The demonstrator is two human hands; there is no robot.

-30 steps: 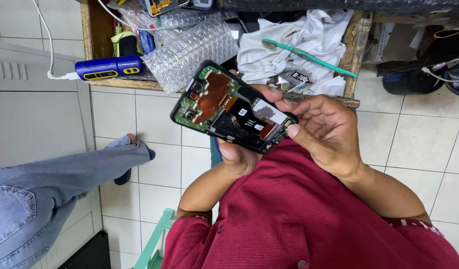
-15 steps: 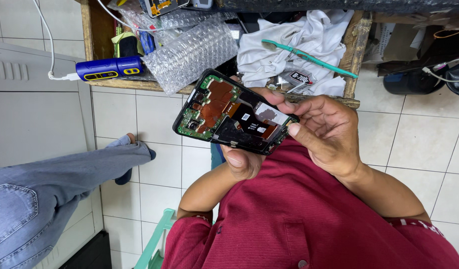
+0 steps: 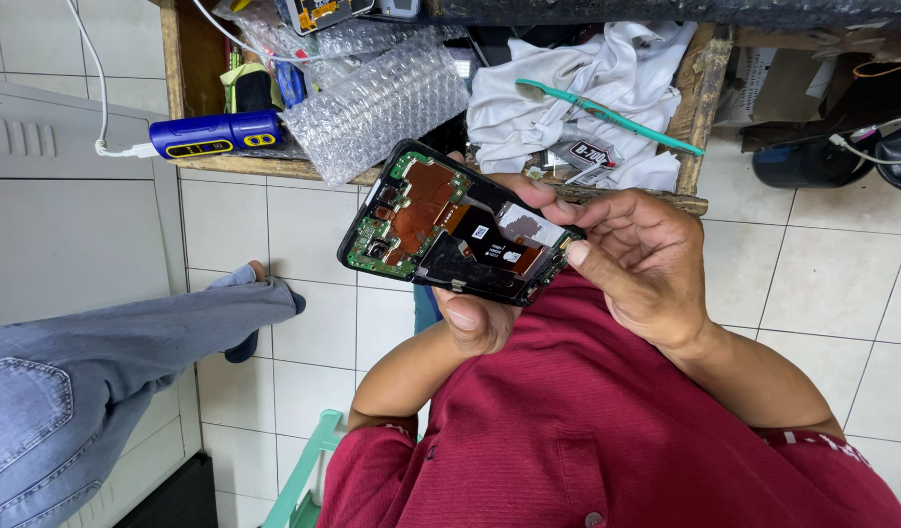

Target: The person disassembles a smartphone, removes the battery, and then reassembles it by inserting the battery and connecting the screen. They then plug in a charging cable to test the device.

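Note:
I hold an opened smartphone with its back cover off. A green circuit board, a copper-coloured shield and black parts are exposed. My left hand supports the phone from underneath, thumb pressed on its near edge. At the phone's right end is my right hand, with fingertips on the top and lower corners there. The phone hovers in front of my red shirt, just below the edge of a wooden tray.
The wooden tray holds bubble wrap, a white cloth, a teal toothbrush and a blue handheld device on a white cable. Another person's jeans-clad leg stretches in from the left over the tiled floor. A teal stool frame sits below.
The phone has tipped a little flatter and its left end has moved slightly left and down. Both hands keep their hold.

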